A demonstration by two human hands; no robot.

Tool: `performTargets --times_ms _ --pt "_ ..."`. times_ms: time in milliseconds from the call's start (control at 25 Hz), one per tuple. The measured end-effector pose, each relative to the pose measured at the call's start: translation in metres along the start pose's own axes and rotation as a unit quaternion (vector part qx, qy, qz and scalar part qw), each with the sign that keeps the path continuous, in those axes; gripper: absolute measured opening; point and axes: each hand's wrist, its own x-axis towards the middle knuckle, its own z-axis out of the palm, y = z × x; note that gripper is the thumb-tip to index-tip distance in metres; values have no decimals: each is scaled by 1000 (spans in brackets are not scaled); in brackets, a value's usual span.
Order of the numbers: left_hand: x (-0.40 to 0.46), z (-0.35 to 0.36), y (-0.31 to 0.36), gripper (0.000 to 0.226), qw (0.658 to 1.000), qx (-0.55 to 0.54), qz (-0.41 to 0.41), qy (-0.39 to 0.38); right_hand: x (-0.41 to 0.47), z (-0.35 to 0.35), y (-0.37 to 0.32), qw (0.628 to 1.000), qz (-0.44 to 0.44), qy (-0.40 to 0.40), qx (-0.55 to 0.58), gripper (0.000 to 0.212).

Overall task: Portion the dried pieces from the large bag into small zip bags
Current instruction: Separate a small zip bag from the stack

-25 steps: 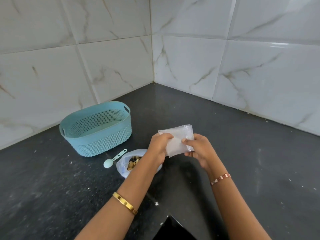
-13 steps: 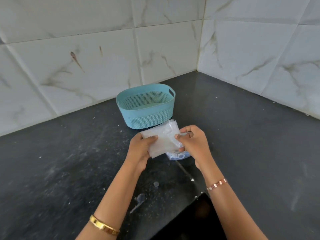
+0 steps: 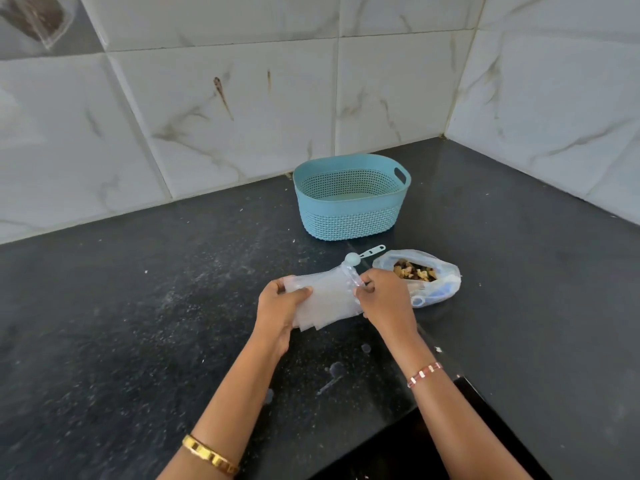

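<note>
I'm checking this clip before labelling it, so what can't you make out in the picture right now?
Head view only:
- Zip bags: how many are in the stack; they overlap and both hands cover the ends.
- Right hand: its fingertips at the bag edge are curled under.
- Large bag: how full; crumpled plastic and the right hand hide its near side.
- Spoon: its bowl is partly behind the zip bags.
- Basket: its floor, hidden by the wall.

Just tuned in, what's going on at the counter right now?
A person holds a stack of small zip bags over the black counter. The left hand grips one end; the right hand pinches the other. The large bag of dried pieces lies open to the right, with a scoop and a blue basket behind. No portioning shows yet.
</note>
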Motion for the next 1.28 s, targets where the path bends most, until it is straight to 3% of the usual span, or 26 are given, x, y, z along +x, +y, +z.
performTargets --times_ms 200,320,440,520,640,720,800,920,1120,1280 --pt "12 -8 -1 14 999 -30 -15 -2 6 -3 0 999 -2 40 -22 8" --pt "20 -9 6 21 999 29 16 38 20 -14 0 999 10 44 6 14" --pt "20 -5 17 46 981 145 89 89 29 -28 -5 994 -17 79 77 16" --pt "17 -3 26 56 950 234 161 129 30 -30 -12 988 -63 110 88 14" --pt "3 10 40 29 927 267 243 102 28 -22 -16 981 -137 127 59 15" --pt "-11 23 42 7 949 228 216 25 21 -10 -14 978 -176 111 23 12" --pt "-21 32 35 18 963 205 175 -18 11 0 -9 976 -204 76 -14 7" --pt "-25 35 27 26 973 184 140 -26 2 6 -3 972 -227 40 -50 9" --pt "-23 33 25 17 983 130 110 -73 4 -10 0 972 -233 -30 18 15" --pt "-18 40 30 13 987 99 90 -85 13 -18 3 970 -243 -3 1 19"
